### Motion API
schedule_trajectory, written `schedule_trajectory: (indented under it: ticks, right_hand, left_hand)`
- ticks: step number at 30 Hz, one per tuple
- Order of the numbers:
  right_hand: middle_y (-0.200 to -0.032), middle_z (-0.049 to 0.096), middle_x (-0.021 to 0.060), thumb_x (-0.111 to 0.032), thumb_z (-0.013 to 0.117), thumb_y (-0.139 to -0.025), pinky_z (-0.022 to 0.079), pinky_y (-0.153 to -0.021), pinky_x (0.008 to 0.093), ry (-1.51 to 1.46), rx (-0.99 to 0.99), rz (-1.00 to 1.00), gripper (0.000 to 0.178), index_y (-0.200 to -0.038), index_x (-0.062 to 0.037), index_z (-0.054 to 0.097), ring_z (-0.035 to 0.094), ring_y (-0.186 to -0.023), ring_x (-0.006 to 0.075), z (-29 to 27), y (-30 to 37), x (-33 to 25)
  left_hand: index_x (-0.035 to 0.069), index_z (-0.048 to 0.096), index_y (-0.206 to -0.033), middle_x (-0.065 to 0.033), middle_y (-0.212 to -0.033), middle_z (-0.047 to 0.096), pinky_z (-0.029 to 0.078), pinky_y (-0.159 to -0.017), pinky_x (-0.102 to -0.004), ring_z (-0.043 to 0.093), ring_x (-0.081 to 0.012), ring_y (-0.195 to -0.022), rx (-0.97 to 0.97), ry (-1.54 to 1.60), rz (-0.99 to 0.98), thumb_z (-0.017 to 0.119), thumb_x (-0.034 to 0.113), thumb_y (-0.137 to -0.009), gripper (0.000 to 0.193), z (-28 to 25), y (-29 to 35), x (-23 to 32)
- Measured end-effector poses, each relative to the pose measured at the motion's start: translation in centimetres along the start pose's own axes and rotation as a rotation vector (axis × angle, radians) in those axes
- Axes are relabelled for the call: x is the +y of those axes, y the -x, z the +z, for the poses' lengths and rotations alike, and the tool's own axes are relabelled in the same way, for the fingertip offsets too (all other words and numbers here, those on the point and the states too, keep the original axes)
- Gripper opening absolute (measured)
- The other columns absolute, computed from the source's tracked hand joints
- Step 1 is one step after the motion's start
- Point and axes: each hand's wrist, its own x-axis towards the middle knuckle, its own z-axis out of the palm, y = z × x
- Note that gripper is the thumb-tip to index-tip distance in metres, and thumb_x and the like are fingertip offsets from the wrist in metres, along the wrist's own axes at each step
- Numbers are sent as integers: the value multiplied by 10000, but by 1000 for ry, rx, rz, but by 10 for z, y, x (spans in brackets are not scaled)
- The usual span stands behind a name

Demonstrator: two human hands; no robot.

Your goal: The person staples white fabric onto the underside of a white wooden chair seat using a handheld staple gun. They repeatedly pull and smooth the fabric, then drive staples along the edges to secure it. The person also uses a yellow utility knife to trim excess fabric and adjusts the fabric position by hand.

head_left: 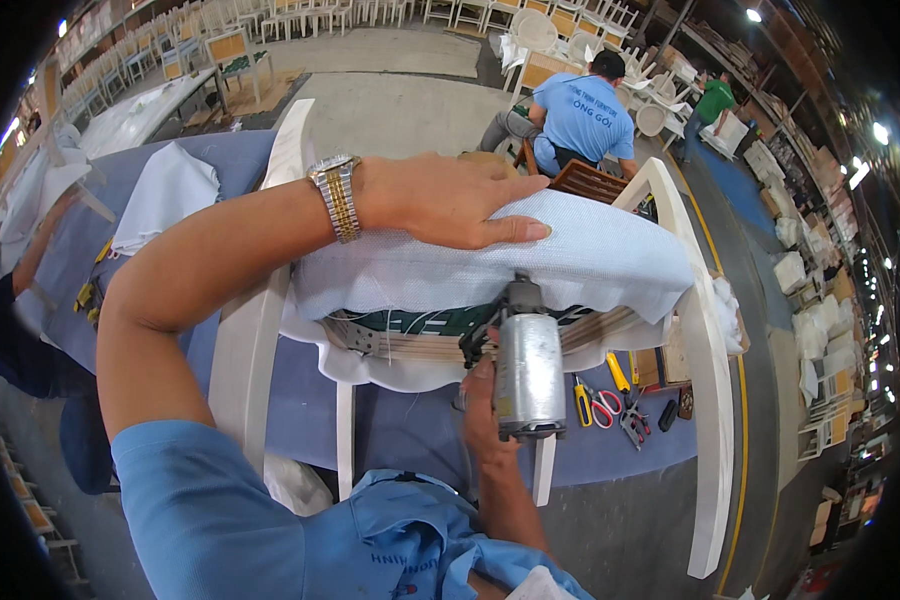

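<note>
On blue bench, white chair frame w/ pale fabric over top; lower edge looks loose, green webbing exposed, so fixing prob. unfinished. L hand open, flat on fabric; R hand wrapped round silver stapler, nose at fabric.

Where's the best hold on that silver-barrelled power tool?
Probably where the right hand grips the power tool, left of its barrel, coming from the wearer's side. The barrel looks thick and smooth, and the narrow nose points away, toward the pale fabric. The handle itself is mostly hidden.
</note>
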Motion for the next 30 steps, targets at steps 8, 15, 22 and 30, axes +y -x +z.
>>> schedule_trajectory:
  ticks: [8, 15, 22, 30]
  right_hand:
    - [-1182, 637, 248, -28, 753, -798, 538, -915, 402, 102, -97, -316, 476, -1229, 85, 587, 678, -1030, 353, 21, 20, 22]
    - [-1206, 607, 262, -24, 726, -774, 526, -917, 404, -28, -106, -338, 525, -1253, 102, 551, 660, -1036, 371, 29, 23, 35]
    - [-1195, 608, 233, -27, 708, -790, 525, -902, 378, 176, -75, -473, 527, -1269, 102, 531, 669, -997, 319, 35, 21, 42]
    - [-1126, 628, 182, -6, 716, -815, 529, -876, 345, -61, -110, -225, 556, -1310, 99, 485, 672, -968, 257, 35, 29, 12]
  left_hand:
    - [137, 379, -1533, -248, -1330, 589, 479, -997, -517, 597, -437, -1182, 56, -44, 13, 300, 680, -1010, 758, 8, -1, -4]
    - [175, 357, -1546, -237, -1363, 573, 474, -1011, -514, 579, -433, -1215, 32, -61, -18, 304, 696, -1001, 756, 7, -1, -5]
    - [130, 356, -1546, -246, -1424, 528, 457, -1054, -504, 546, -415, -1280, 43, -51, -11, 303, 712, -991, 806, 12, -3, -4]
    - [125, 358, -1546, -184, -1506, 481, 433, -1092, -471, 519, -385, -1321, 41, -70, -18, 324, 682, -1006, 777, 14, -6, -11]
